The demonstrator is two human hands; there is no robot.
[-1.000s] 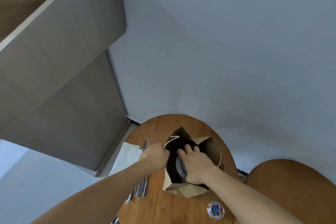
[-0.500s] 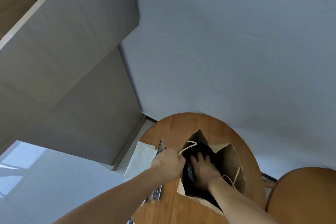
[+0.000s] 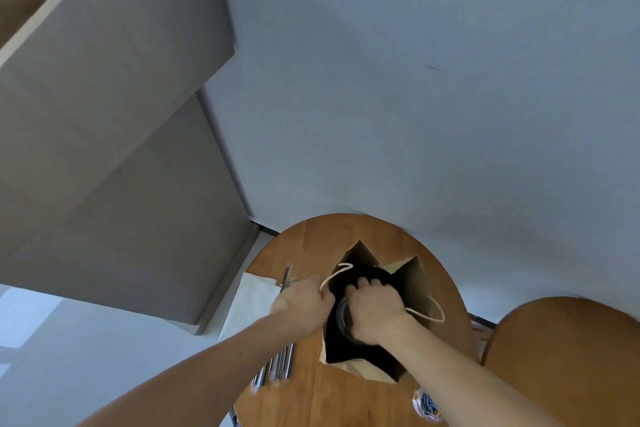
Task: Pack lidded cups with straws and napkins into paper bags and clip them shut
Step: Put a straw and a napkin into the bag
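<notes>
A brown paper bag (image 3: 414,282) with cream rope handles stands open on the round wooden table (image 3: 311,243). My left hand (image 3: 301,305) grips the bag's left rim near one handle. My right hand (image 3: 372,312) reaches into the bag's mouth and holds a lidded clear cup (image 3: 343,317), of which only the round lid edge shows. Several wrapped straws (image 3: 277,366) lie on the table left of the bag, partly under my left forearm. A white napkin (image 3: 249,305) sticks out past the table's left edge.
A small round tub of coloured clips (image 3: 427,404) sits near the table's front edge, beside my right forearm. A second wooden table (image 3: 571,350) stands at the right. A grey cabinet fills the left, a pale wall lies behind.
My right hand with the cup has sunk deeper into the bag. My left hand keeps hold of the rim. The head view has shifted slightly.
</notes>
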